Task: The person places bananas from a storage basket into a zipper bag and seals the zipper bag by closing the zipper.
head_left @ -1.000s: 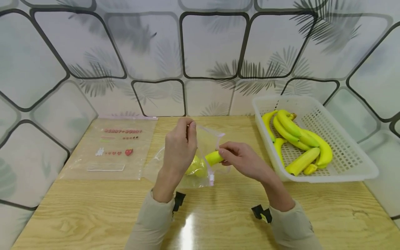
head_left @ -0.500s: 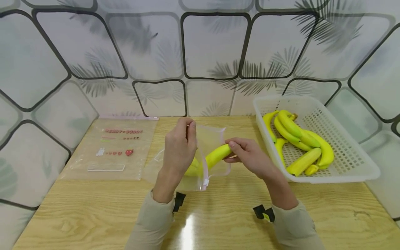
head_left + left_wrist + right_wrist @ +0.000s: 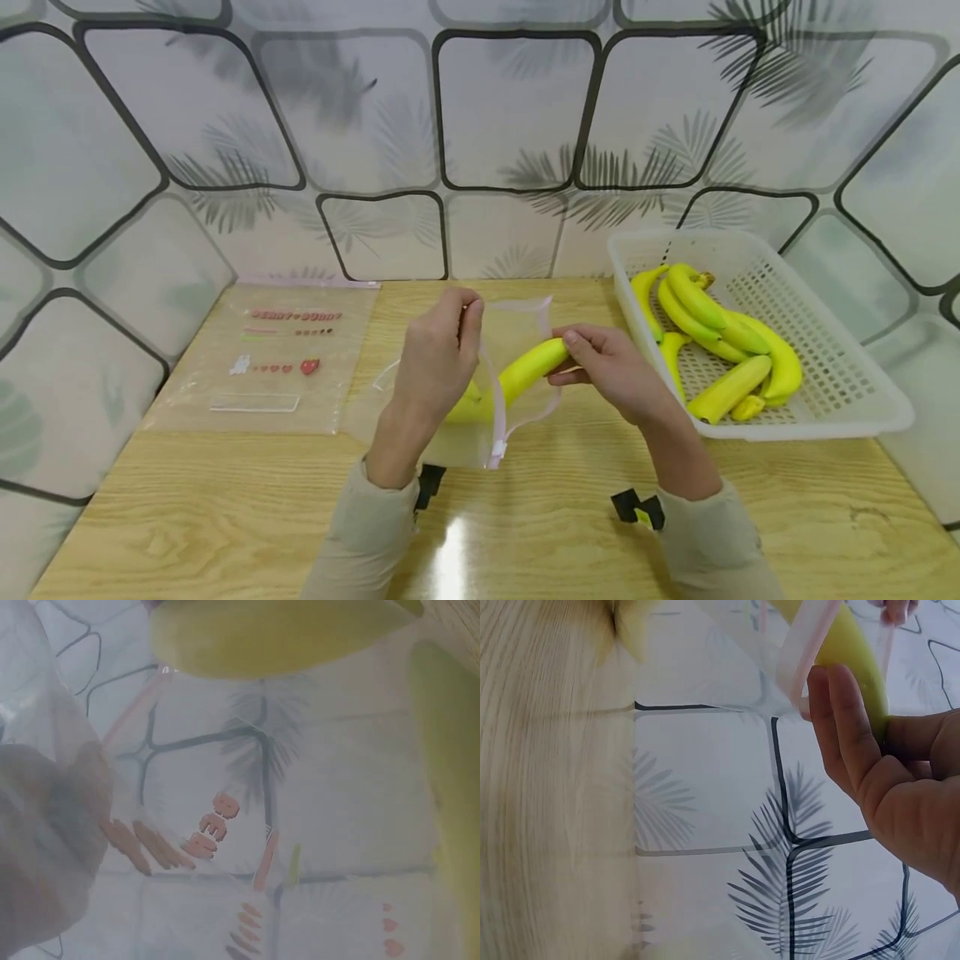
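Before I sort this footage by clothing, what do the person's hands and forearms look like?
The left hand and right hand wear no gloves. The left sleeve and right sleeve are beige. Black pieces show beside each, with a yellow-green bit at the right.

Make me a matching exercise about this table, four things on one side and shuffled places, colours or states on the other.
1. Basket
2. Far-left bag
3. Banana in the right grip
4. Sleeves

A. Lying flat on the table
B. Beige
C. White, perforated, with bananas inside
D. Partway through the mouth of the open bag

Pairs: 1-C, 2-A, 3-D, 4-B
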`<control>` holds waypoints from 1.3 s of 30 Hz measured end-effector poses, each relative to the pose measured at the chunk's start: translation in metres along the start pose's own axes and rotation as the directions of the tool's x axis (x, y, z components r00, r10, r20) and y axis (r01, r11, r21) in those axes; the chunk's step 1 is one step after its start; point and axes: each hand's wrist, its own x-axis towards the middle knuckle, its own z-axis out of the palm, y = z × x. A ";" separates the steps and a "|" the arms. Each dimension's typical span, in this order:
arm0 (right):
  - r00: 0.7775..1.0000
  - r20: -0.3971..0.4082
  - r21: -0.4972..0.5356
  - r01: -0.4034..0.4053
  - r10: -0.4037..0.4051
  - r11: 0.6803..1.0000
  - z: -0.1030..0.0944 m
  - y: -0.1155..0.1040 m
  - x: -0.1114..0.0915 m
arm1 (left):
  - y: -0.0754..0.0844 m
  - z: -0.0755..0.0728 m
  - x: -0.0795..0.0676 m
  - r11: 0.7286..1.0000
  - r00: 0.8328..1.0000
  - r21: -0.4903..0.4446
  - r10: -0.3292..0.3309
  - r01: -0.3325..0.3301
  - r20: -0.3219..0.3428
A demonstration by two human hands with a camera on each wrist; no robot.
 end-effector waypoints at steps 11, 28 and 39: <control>0.984 -0.180 0.026 0.020 -0.015 0.999 0.005 -0.001 0.000 | 0.003 -0.001 0.000 1.000 1.000 -0.014 0.010 -0.009 0.022; 0.980 -0.194 0.077 0.050 -0.034 0.996 0.009 0.003 0.003 | 0.004 0.001 -0.001 0.999 1.000 -0.030 0.016 -0.016 0.024; 0.977 -0.205 0.070 0.067 -0.051 0.995 0.006 0.003 0.003 | 0.004 0.002 0.000 1.000 1.000 -0.024 0.020 -0.020 0.001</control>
